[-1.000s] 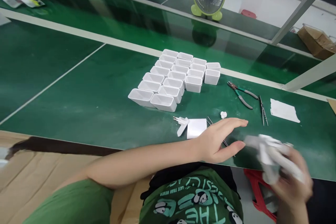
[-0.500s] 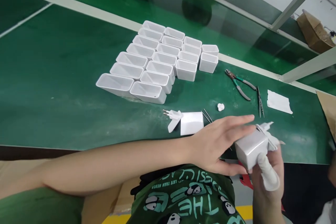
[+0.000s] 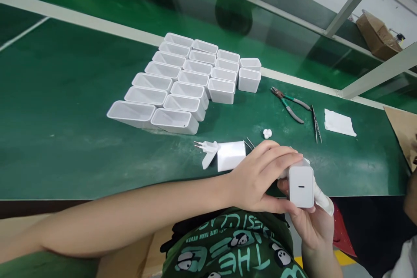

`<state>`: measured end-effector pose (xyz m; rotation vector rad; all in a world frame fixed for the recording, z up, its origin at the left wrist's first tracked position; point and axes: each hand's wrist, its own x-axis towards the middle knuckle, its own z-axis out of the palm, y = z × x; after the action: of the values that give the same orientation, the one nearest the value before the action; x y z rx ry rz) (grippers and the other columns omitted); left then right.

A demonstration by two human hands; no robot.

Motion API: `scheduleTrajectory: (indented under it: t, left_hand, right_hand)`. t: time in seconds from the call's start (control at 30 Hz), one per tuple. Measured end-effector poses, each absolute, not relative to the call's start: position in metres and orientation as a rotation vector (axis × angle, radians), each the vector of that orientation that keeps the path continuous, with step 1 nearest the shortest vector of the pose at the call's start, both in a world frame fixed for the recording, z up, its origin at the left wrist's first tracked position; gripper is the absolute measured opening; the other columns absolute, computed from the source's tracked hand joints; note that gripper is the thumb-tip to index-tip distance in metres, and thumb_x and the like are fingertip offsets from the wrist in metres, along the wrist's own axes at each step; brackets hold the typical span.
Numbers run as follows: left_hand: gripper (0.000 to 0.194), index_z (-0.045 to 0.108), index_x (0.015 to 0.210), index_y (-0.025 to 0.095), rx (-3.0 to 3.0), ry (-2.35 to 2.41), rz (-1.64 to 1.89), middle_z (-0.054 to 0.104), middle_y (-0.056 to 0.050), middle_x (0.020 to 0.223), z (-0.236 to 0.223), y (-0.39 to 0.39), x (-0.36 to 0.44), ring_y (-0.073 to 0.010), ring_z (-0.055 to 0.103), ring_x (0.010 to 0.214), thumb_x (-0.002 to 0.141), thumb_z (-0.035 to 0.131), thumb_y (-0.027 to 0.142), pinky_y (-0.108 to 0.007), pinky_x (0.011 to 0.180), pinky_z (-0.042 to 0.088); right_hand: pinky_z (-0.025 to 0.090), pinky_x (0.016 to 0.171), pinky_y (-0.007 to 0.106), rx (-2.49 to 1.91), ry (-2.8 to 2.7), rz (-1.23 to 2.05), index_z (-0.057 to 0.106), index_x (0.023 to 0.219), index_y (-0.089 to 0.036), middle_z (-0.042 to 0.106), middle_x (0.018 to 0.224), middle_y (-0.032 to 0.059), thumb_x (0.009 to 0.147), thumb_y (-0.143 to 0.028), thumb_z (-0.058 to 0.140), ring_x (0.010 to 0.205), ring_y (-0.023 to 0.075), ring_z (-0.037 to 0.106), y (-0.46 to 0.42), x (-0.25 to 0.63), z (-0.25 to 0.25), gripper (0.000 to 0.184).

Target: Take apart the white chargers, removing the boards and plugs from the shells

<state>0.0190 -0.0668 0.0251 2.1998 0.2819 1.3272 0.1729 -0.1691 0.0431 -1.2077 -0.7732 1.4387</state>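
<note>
A white power adapter [image 3: 301, 186] is held between both hands in front of my body, its end face with a small dark slot turned towards me. My left hand [image 3: 260, 178] bends its fingers over the top side, with the thumb below. My right hand [image 3: 314, 226] grips it from the right and beneath, and a white finger cover [image 3: 323, 202] is on one of its fingers. Left of the hands lies another white adapter [image 3: 231, 156] with a two-pin plug piece [image 3: 209, 152]. Thin metal tips [image 3: 249, 143] stick out beside it, the remainder hidden by my left hand.
Several white open-topped housings [image 3: 175, 118] stand in rows on the green table [image 3: 81, 147]. Pliers [image 3: 289, 105], tweezers [image 3: 316, 125], a white paper piece [image 3: 339, 122] and a small white clump [image 3: 267, 133] lie to the right. Part of another person [image 3: 408, 204] shows at the right edge.
The adapter has been turned so its slotted end faces me. My left fingers, stretched out before, have closed onto it. The camera view has shifted slightly.
</note>
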Motion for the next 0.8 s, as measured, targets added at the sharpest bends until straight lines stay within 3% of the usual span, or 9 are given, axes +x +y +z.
scheduleTrajectory:
  t: [0.27, 0.33, 0.43, 0.53, 0.7, 0.8]
  left_hand:
    - [0.063, 0.040, 0.137, 0.015, 2.089, 0.322, 1.337, 0.063, -0.017, 0.116, 0.020, -0.066, 0.022, -0.0291, 0.059, 0.107, 0.091, 0.052, 0.057, -0.044, 0.092, 0.046]
    - [0.061, 0.040, 0.137, 0.014, 2.068, 0.296, 1.368, 0.061, -0.018, 0.118, 0.020, -0.066, 0.023, -0.0290, 0.058, 0.110, 0.092, 0.050, 0.054, -0.044, 0.093, 0.047]
    - [0.070, 0.032, 0.143, 0.013, 2.057, 0.273, 1.411, 0.054, -0.021, 0.126, 0.022, -0.068, 0.022, -0.0304, 0.054, 0.119, 0.090, 0.054, 0.054, -0.046, 0.096, 0.049]
    - [0.082, 0.030, 0.145, 0.017, 2.052, 0.292, 1.437, 0.054, -0.019, 0.125, 0.026, -0.070, 0.020, -0.0299, 0.056, 0.116, 0.083, 0.062, 0.061, -0.045, 0.094, 0.051]
    - [0.053, 0.048, 0.127, 0.020, 1.968, 0.346, 1.343, 0.065, -0.012, 0.106, 0.028, -0.066, 0.016, -0.0222, 0.065, 0.095, 0.085, 0.069, 0.044, -0.037, 0.085, 0.054]
    - [0.053, 0.048, 0.123, 0.020, 1.794, 0.277, 1.360, 0.065, -0.012, 0.109, 0.024, -0.065, 0.016, -0.0224, 0.066, 0.099, 0.082, 0.072, 0.044, -0.035, 0.085, 0.055]
  right_hand:
    - [0.056, 0.043, 0.025, -1.209, -0.838, 1.473, 0.068, 0.111, -0.023, 0.073, 0.095, 0.0096, 0.096, -0.051, 0.042, 0.081, 0.0226, 0.071, -0.165, 0.170, 0.042, 0.040]
    - [0.058, 0.048, 0.027, -1.260, -0.946, 1.318, 0.062, 0.120, -0.024, 0.072, 0.095, 0.0092, 0.098, -0.048, 0.042, 0.080, 0.0227, 0.071, -0.163, 0.169, 0.044, 0.038]
    - [0.062, 0.066, 0.031, -1.350, -1.199, 0.899, 0.055, 0.125, -0.028, 0.068, 0.109, 0.0085, 0.093, -0.037, 0.058, 0.091, 0.0229, 0.070, -0.162, 0.176, 0.048, 0.033]
    - [0.061, 0.079, 0.034, -1.417, -1.576, 0.565, 0.051, 0.129, -0.028, 0.064, 0.117, 0.0092, 0.083, -0.024, 0.073, 0.100, 0.0240, 0.068, -0.161, 0.189, 0.054, 0.051]
    - [0.061, 0.075, 0.035, -1.426, -1.910, 0.318, 0.049, 0.135, -0.022, 0.066, 0.115, 0.0135, 0.086, -0.024, 0.068, 0.078, 0.0198, 0.068, -0.156, 0.198, 0.059, 0.053]
    - [0.061, 0.074, 0.033, -1.407, -1.854, 0.209, 0.045, 0.139, -0.022, 0.065, 0.116, 0.0140, 0.087, -0.025, 0.068, 0.082, 0.0205, 0.069, -0.159, 0.194, 0.058, 0.057]
